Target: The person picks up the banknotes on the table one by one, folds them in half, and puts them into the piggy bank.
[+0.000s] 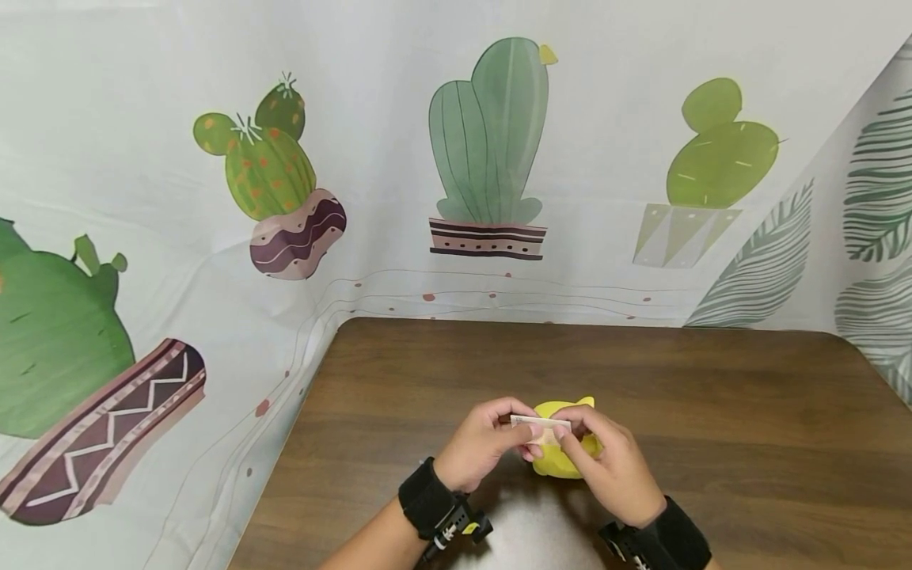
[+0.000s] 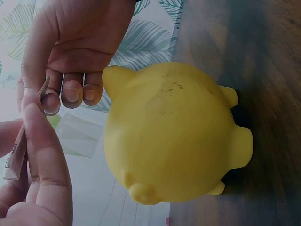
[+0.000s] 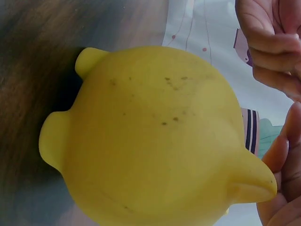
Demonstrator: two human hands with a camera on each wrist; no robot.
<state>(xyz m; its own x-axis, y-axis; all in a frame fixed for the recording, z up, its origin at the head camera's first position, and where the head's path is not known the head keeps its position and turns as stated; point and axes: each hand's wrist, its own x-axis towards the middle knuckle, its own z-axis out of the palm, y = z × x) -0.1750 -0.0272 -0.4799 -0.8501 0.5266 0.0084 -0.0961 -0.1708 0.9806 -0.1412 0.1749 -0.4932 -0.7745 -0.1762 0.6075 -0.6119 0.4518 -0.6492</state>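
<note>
**Inspector:** Head view first. What container is there, and what does it hold?

**Me:** A yellow piggy bank (image 1: 563, 459) stands on the wooden table (image 1: 712, 396), near its front edge. Its inside cannot be seen. My left hand (image 1: 484, 443) and right hand (image 1: 613, 467) both pinch a folded banknote (image 1: 539, 428) just above the bank, fingers curled tight on the paper. My hands cover most of the bank's top.

**Inspector:** Left wrist view?

**Me:** The bank (image 2: 174, 136) fills the frame, ears and stubby feet showing. The banknote (image 2: 16, 153) appears edge-on between my left thumb and fingers; its print is too thin to read. My right hand (image 2: 70, 47) grips the note's other end.

**Inspector:** Right wrist view?

**Me:** The bank (image 3: 155, 141) again, speckled with small dark marks. Only fingertips (image 3: 273, 47) enter at the right edge, cropped. The note is out of sight here, and I cannot make out a slot.
</note>
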